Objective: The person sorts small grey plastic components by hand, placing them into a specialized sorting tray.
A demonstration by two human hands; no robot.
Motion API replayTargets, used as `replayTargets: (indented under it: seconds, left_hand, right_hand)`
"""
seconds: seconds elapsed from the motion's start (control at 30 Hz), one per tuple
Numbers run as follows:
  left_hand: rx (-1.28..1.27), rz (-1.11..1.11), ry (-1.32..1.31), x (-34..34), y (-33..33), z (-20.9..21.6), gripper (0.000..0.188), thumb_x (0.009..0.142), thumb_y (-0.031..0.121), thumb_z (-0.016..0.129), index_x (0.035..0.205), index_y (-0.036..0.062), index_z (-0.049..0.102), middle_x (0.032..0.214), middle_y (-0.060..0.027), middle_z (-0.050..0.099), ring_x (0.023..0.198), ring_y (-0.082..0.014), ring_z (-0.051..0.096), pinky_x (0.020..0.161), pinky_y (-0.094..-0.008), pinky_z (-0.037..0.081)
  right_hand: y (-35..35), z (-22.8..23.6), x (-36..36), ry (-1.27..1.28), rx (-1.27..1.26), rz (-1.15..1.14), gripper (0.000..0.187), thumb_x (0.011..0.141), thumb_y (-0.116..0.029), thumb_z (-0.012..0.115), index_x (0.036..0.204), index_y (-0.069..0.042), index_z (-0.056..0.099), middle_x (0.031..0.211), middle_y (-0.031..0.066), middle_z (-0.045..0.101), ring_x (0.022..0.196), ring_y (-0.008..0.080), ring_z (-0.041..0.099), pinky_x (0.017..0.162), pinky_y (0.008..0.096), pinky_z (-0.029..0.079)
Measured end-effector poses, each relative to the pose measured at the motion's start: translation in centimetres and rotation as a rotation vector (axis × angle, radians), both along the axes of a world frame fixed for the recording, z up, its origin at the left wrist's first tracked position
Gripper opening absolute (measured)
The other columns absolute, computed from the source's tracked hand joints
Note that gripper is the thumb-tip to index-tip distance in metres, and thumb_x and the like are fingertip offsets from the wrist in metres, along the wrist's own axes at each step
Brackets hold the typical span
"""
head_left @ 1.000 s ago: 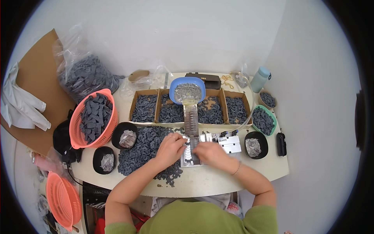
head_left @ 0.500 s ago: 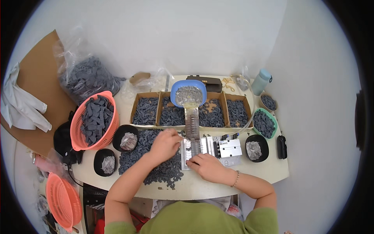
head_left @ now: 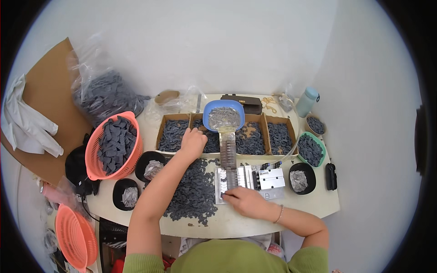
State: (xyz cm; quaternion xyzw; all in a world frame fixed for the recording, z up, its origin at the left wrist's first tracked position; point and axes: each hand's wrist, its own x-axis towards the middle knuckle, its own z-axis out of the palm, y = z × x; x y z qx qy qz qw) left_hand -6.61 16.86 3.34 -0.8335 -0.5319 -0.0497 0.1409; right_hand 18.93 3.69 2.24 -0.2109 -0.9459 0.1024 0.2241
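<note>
In the middle of the frame, the left hand (head_left: 193,142) reaches up into a brown cardboard box of small dark grey pieces (head_left: 174,134), fingers curled down so I cannot tell their grip, while the right hand (head_left: 246,201), fingers together, presses on the shiny metal machine (head_left: 248,178) on the counter (head_left: 314,205), likely to steady it.

— Where can you pass on the worktop (head_left: 314,207)?

— Your front right edge lies bare. Ahead, the metal fixture (head_left: 248,178) and the pile of dark pieces (head_left: 193,191) block the middle.

— And farther back?

— The cardboard trays (head_left: 277,136) stand wall to wall, the blue bowl (head_left: 223,116) over them. Black bowls (head_left: 150,166) and the orange basket (head_left: 114,145) crowd your left.
</note>
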Motion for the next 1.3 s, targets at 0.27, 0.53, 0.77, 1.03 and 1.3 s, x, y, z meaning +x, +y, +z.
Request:
replayTargets:
  seconds: [0.27,0.53,0.77,1.03,1.3]
  left_hand:
    - [-0.396,-0.096,-1.074,2.5,-4.7,1.9,0.014,0.082,-0.001,0.061,0.096,0.0021,0.064,0.086,-0.0096,0.065,0.078,-0.0217,0.064,0.071,-0.0309,0.051]
    - [-0.255,-0.189,-0.876,5.0,-13.9,-1.8,0.013,0.077,0.007,0.073,0.088,0.0018,0.067,0.071,-0.0072,0.06,0.064,-0.0196,0.06,0.061,-0.0304,0.05]
    - [-0.001,-0.239,-0.398,5.1,-16.7,-3.1,0.015,0.081,0.018,0.065,0.092,0.0077,0.066,0.065,-0.0026,0.057,0.062,-0.0203,0.06,0.055,-0.0333,0.047]
    - [-0.01,-0.177,-0.704,2.0,-16.9,-0.5,0.012,0.077,0.011,0.07,0.088,0.0077,0.07,0.065,-0.0075,0.058,0.061,-0.0265,0.06,0.057,-0.0354,0.049]
    - [-0.033,-0.099,-0.71,1.7,-15.8,-0.1,0.008,0.076,0.009,0.07,0.084,0.0056,0.067,0.077,-0.0064,0.059,0.074,-0.0263,0.059,0.067,-0.0364,0.049]
  right_hand:
    - [6.1,1.1,-0.8,0.062,-0.074,-0.122,0.016,0.079,-0.013,0.068,0.094,-0.007,0.065,0.087,0.0096,0.06,0.084,0.0287,0.06,0.071,0.038,0.05]
    - [6.2,-0.1,-1.3,0.084,-0.132,-0.184,0.008,0.082,-0.011,0.063,0.088,-0.005,0.062,0.085,0.0099,0.059,0.084,0.0298,0.059,0.072,0.0386,0.05]
    - [4.3,-0.1,-0.8,0.072,-0.139,-0.137,0.01,0.079,-0.011,0.066,0.087,-0.005,0.064,0.083,0.0083,0.058,0.082,0.0276,0.059,0.072,0.0362,0.05]
    - [1.6,-1.1,-0.9,-0.009,0.199,-0.072,0.022,0.074,-0.009,0.057,0.094,-0.002,0.062,0.086,0.0068,0.055,0.08,0.0218,0.054,0.068,0.0318,0.049]
    - [-0.3,0.2,-1.3,-0.191,0.424,-0.133,0.033,0.074,-0.008,0.056,0.105,0.004,0.062,0.093,0.009,0.055,0.085,0.0215,0.054,0.072,0.0306,0.047]
